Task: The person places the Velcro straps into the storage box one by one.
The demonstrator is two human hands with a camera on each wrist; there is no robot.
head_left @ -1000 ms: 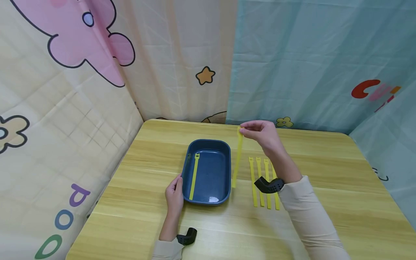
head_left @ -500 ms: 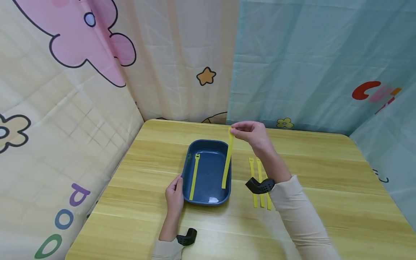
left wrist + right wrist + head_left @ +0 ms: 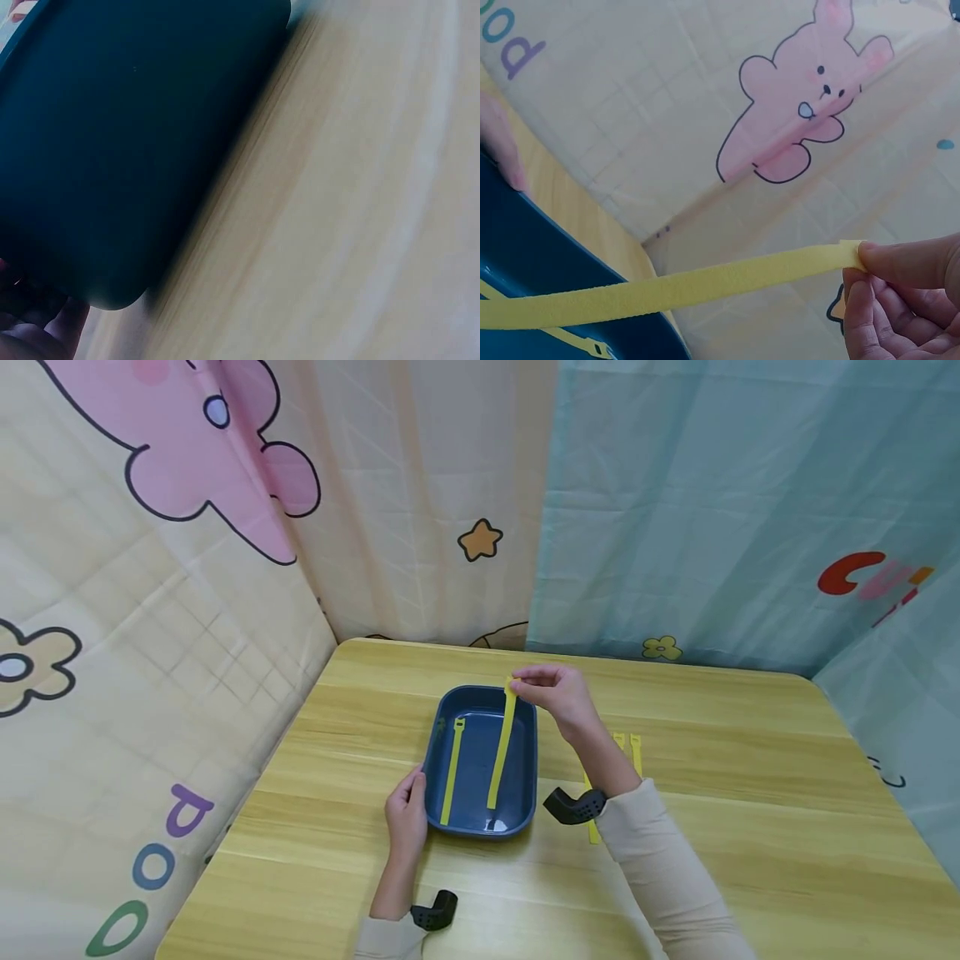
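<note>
My right hand (image 3: 558, 697) pinches the slotted end of a yellow hook-and-loop cable tie (image 3: 502, 743) between thumb and fingers. In the head view the tie hangs over the right half of a dark blue tray (image 3: 474, 777). A second yellow cable tie (image 3: 452, 777) lies lengthwise along the tray's left side. My left hand (image 3: 406, 814) grips the tray's left wall near its front corner, thumb at the rim. The right wrist view shows the held tie (image 3: 667, 291) stretching away from my fingertips, its far end cut off by the frame.
More yellow cable ties (image 3: 636, 752) lie on the wooden table (image 3: 720, 860) right of the tray, partly hidden by my right forearm. Printed curtains (image 3: 405, 510) stand behind the table's back edge and along its left side.
My right hand has carried the cable tie leftward, from beside the tray to above its inside, and a little lower. The left hand keeps its grip on the tray.
</note>
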